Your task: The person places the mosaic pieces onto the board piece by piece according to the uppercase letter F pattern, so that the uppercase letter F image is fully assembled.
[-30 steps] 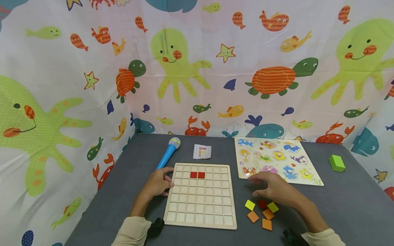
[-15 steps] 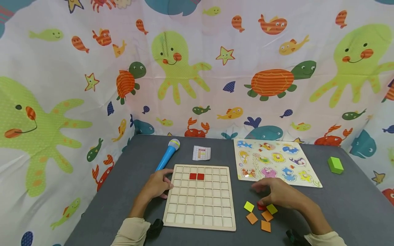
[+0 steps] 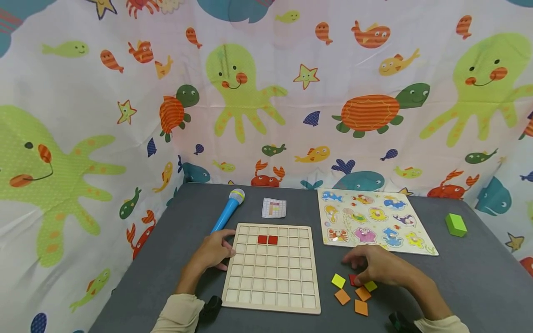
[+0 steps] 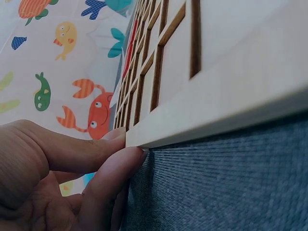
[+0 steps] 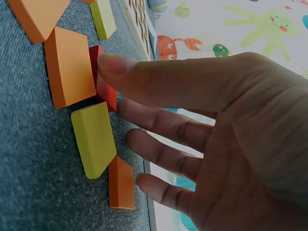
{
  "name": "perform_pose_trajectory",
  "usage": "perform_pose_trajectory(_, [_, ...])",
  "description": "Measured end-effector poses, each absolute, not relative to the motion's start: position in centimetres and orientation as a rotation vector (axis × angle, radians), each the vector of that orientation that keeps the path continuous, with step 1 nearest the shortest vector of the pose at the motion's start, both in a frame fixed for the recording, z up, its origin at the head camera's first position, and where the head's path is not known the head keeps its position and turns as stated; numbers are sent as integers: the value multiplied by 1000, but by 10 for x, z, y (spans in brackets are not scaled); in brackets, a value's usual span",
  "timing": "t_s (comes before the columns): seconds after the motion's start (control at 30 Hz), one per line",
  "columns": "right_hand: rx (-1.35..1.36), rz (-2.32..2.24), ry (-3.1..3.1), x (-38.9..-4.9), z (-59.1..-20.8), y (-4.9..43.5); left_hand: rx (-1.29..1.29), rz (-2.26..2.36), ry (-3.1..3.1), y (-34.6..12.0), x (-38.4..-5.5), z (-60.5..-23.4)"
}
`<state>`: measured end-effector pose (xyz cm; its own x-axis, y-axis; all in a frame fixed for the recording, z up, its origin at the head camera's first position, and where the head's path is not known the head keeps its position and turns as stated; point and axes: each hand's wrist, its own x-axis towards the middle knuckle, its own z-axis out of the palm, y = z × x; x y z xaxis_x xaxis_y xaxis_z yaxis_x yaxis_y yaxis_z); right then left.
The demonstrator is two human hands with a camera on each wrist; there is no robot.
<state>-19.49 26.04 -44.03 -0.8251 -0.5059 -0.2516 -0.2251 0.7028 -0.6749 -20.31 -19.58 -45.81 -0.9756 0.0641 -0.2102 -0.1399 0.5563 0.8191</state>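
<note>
A square wooden grid board point(image 3: 271, 275) lies on the table, with two red tiles point(image 3: 267, 240) side by side in its upper rows. My left hand point(image 3: 211, 249) pinches the board's left edge between thumb and index finger, as the left wrist view shows closely. To the right of the board, my right hand point(image 3: 380, 265) is over a loose red tile point(image 5: 108, 91). Its thumb tip overlaps the tile, while the other fingers are spread beyond it. Around that tile lie yellow tiles point(image 5: 95, 139) and several orange tiles point(image 5: 70, 70); one orange tile point(image 5: 121, 183) is hidden by the hand in the head view.
A blue toy microphone point(image 3: 225, 214) lies left of the board. Behind the board is a small paper with a coloured grid pattern point(image 3: 274, 208). A sea-animal peg puzzle point(image 3: 354, 217) lies at the back right, and a green block point(image 3: 455, 225) farther right.
My right hand has moved from beside the puzzle's lower edge down to the loose tiles, its thumb now at the red one. My left hand stays on the board's edge.
</note>
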Motion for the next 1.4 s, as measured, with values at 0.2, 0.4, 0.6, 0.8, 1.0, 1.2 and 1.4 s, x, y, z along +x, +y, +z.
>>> perform_pose_trajectory(0.2, [-585,-914,2482,-195,-443,262,-60,1392,2566,-195,-203,-459])
perform_pose_trajectory(0.4, [-607,-919,2509,-198,-444,261,-54,1397,2553,-195,-204,-457])
perform_pose_trajectory(0.6, [-612,-913,2532,-200,-445,259,-46,1392,2548,-196,-203,-454])
perform_pose_trajectory(0.8, [-629,-892,2532,-199,-444,259,-40,1392,2540,-196,-202,-453])
perform_pose_trajectory(1.0, [-631,-907,2531,-199,-443,259,-34,1376,2552,-195,-202,-452])
perform_pose_trajectory(1.2, [-629,-880,2558,-199,-445,255,-26,1376,2560,-194,-202,-454])
perform_pose_trajectory(1.4, [-654,-863,2592,-199,-444,249,-27,1373,2571,-195,-203,-455])
